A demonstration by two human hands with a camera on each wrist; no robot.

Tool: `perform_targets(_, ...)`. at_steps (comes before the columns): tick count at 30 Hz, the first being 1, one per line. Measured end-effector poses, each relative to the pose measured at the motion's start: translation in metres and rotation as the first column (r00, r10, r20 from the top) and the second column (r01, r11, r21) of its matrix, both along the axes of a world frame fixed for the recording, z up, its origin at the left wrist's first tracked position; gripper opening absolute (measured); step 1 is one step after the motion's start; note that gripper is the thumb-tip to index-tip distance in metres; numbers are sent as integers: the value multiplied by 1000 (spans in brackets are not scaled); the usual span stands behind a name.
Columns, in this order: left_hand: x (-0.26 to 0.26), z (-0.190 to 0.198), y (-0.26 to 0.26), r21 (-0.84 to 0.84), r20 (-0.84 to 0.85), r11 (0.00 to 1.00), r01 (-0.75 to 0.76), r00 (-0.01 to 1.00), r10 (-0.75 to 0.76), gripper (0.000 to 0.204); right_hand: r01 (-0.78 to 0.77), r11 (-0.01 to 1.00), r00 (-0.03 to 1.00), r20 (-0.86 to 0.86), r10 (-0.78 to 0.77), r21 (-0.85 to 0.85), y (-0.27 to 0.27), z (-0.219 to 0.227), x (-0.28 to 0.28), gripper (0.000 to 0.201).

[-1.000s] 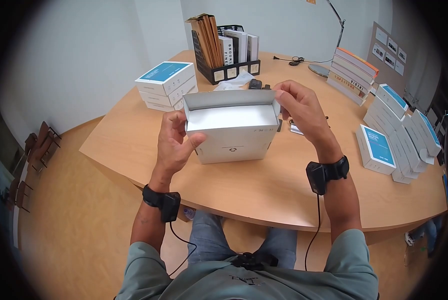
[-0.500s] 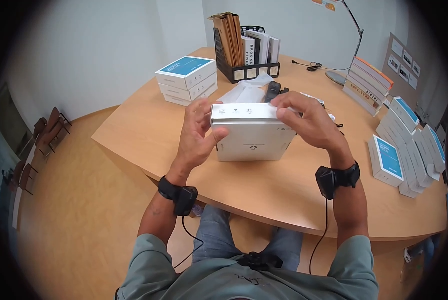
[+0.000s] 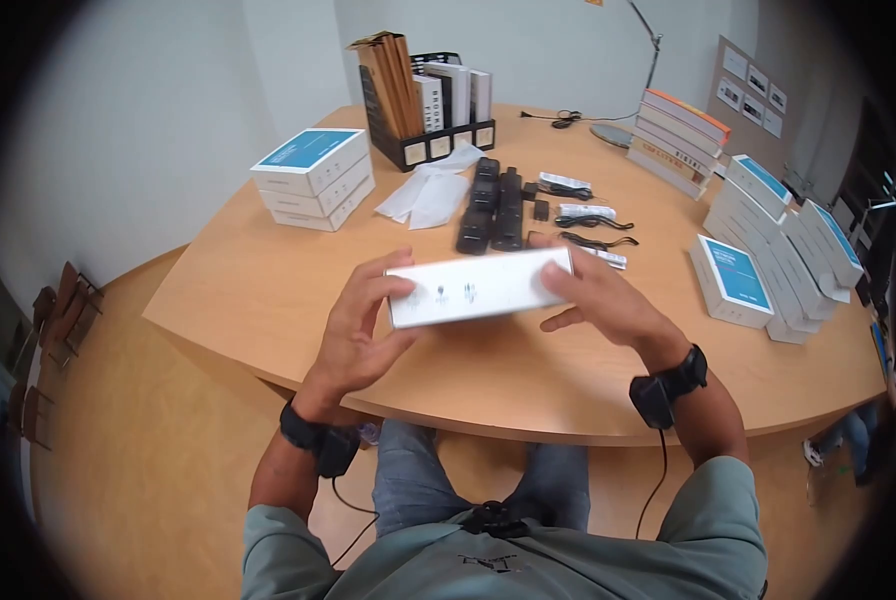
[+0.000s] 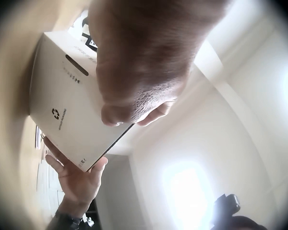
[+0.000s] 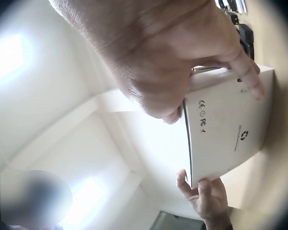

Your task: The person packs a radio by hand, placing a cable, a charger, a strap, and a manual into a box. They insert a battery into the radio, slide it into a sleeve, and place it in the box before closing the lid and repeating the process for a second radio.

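While tilted, the white box [image 3: 488,287] sits between both hands [image 3: 363,325].

On the table [image 3: 448,390] before you, stacked boxes [image 3: 308,180] stand at the left, with the file rack [image 3: 453,143] behind them to the right. Wrappings [image 3: 428,195] lie between that stack and the devices [image 3: 508,215]; cables [image 3: 593,222] lie right of those, the book pile [image 3: 673,145] behind and more boxes [image 3: 735,280] at far right.

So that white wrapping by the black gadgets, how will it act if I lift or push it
The white wrapping will probably go floppy, as it looks thin and creased. It seems light for its spread, and lying nearly flat on the table, it should slide or bunch up rather than tip.
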State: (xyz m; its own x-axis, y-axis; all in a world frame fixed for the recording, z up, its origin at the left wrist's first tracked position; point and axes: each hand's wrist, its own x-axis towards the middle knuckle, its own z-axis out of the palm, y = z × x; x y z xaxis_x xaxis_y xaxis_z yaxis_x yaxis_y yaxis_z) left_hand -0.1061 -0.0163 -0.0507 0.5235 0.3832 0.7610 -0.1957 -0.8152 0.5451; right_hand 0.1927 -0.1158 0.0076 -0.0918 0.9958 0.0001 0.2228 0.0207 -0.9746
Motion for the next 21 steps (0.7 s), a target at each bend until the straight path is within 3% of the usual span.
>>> perform_targets(2,0,-3,-13,9,-48,999,40,998,-39,76,30,1000,999,-37,-30,-3,-20,-13,9,64)
perform_targets(4,6,-5,-35,-221,-205,966,-133,975,87,78,9,971,983,174,-52,237,-43,-29,14,58)
perform_targets(5,7,-9,-38,-151,-314,977,-147,945,94,84,61,969,991,97,-87,239,-60,-32,10,56)
perform_targets(6,13,-11,-46,-155,-316,981,-113,947,59,84,96,967,988,97,-122,235,-72,-39,12,56)
perform_targets(8,24,-4,-68,-436,-232,900,-3,966,-109,81,114,968,989,63,-131,223,-95,-52,17,57)
perform_targets(10,37,6,-77,-441,-272,895,66,941,-203,81,163,965,986,9,-169,207,-115,-55,26,58)
perform_targets(12,59,16,-81,-494,-171,850,184,937,-303,66,215,922,960,103,-260,321,-137,-51,42,58)
perform_targets(13,73,21,-80,-494,-172,847,197,933,-318,66,230,919,956,102,-275,321,-147,-44,49,58)
perform_targets(15,107,35,-75,-276,-191,936,218,942,-275,49,298,822,924,69,-377,486,-163,-28,68,57)
perform_targets(17,161,44,-69,-176,-148,952,250,950,-276,39,346,787,881,113,-460,511,-169,-20,112,56)
perform_targets(18,192,50,-72,-257,-65,902,347,925,-374,39,362,755,863,110,-493,546,-168,-19,136,55)
perform_targets(21,291,31,-59,-145,-94,934,325,936,-340,37,435,690,757,181,-628,578,-172,-21,204,52)
